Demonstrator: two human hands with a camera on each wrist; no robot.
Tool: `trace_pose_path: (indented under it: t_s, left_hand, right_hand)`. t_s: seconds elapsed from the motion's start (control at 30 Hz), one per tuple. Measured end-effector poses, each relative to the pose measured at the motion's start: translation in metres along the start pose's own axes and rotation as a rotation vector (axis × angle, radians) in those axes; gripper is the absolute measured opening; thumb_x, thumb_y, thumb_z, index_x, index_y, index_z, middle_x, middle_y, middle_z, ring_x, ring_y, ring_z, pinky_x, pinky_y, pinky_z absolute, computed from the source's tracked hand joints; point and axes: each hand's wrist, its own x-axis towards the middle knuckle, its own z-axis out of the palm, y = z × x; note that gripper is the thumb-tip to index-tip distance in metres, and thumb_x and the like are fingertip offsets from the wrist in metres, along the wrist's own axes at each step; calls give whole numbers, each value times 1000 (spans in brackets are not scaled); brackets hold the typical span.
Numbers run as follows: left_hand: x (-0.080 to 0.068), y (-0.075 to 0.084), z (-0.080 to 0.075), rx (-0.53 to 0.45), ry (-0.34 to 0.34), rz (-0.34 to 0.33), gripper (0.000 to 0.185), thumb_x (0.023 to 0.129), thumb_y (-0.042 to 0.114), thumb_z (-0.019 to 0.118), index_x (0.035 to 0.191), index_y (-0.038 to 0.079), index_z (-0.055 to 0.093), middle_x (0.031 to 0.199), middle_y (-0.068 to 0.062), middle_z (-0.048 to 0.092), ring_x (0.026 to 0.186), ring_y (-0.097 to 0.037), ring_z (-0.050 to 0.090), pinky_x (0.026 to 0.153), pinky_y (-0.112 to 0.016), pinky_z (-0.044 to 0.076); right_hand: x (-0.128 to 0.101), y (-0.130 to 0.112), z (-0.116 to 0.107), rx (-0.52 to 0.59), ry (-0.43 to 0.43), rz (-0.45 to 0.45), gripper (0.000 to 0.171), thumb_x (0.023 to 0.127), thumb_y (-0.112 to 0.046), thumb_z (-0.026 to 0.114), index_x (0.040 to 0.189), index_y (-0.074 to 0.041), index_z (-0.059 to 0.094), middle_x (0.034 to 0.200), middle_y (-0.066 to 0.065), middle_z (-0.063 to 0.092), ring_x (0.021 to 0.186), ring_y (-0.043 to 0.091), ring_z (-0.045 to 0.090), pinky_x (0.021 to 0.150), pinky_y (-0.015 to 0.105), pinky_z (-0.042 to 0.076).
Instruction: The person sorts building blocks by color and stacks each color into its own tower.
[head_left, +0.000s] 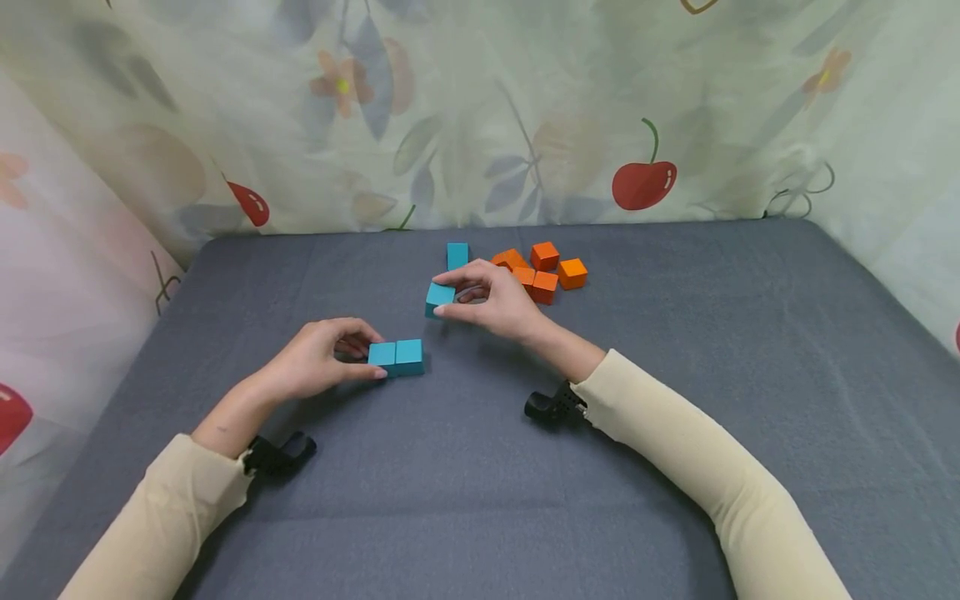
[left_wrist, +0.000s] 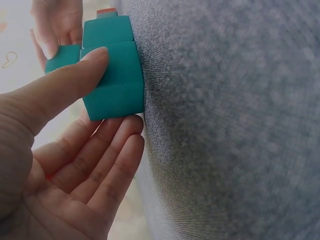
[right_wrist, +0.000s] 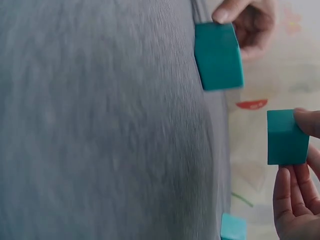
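Note:
Two blue cubes stand side by side on the grey cloth. My left hand point(head_left: 318, 360) pinches the left cube point(head_left: 382, 353) of this pair between thumb and fingers; the right cube point(head_left: 409, 358) touches it. Another blue cube point(head_left: 439, 298) is held by my right hand point(head_left: 498, 304), between thumb and fingertips, beyond the pair and slightly to its right. In the right wrist view this held cube point(right_wrist: 287, 137) appears raised off the cloth. Further back lies a single blue cube point(head_left: 457, 255), its near part hidden behind the right hand.
Several orange cubes point(head_left: 545, 256) sit in a loose cluster beyond the right hand, partly covered by it. Grey cloth point(head_left: 480, 517) covers the table. A printed curtain point(head_left: 465, 125) hangs along the back and sides. Each wrist carries a black camera mount point(head_left: 555, 406).

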Motion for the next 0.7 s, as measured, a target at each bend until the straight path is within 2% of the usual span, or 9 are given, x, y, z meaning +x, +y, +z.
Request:
trace_pose_path:
  t_s: [0.3, 0.7]
  left_hand:
    - [1, 1, -1, -9, -13, -7, 29, 80, 19, 78, 105, 8, 67, 101, -7, 66, 94, -21, 63, 90, -41, 53]
    - [0, -1, -1, -11, -11, 11, 31, 81, 20, 78, 106, 6, 66, 101, -9, 67, 94, -22, 64, 89, -42, 54]
  right_hand:
    - [-2, -5, 21, 23, -93, -83, 39, 82, -5, 75, 119, 1, 65, 108, 13, 57, 97, 22, 59, 91, 31, 53]
    - [2, -12, 40, 1, -187, -64, 38, 83, -9, 75, 120, -2, 66, 107, 10, 57, 95, 20, 63, 89, 26, 53]
